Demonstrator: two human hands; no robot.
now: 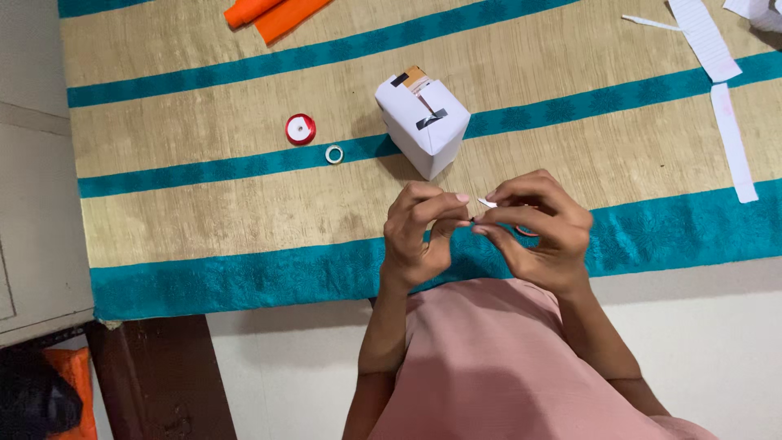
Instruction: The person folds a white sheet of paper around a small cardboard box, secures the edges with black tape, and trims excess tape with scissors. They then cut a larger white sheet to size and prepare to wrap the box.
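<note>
Cloth: a big beige mat [244, 204] with teal stripes covers the table, running edge to edge under everything.
Person: pink top fills the bottom of the view, both forearms coming up from it toward the middle.
Box: a white paper-wrapped box [422, 122] sits tilted on the mat, just above the hands, black tape pieces on its top and a brown flap showing at the open end.
Orange rolls: two orange paper rolls [277, 14] lie at the top edge, well apart from the hands.
Paper strips: long white paper strips [731, 138] lie at the right side of the mat, one above the other.
Left hand: the left hand [415, 236] is curled in, thumb and forefinger pressed together at the tips, meeting the other hand's fingertips.
Right hand: the right hand [542, 228] is curled too, thumb and forefinger pinching a tiny white scrap [486, 202], held in the air over the front teal band.
Red spool: a red ribbon spool [300, 129] rests left of the box.
Tape ring: a small clear tape ring [334, 154] lies just beside the spool, on a teal stripe.
</note>
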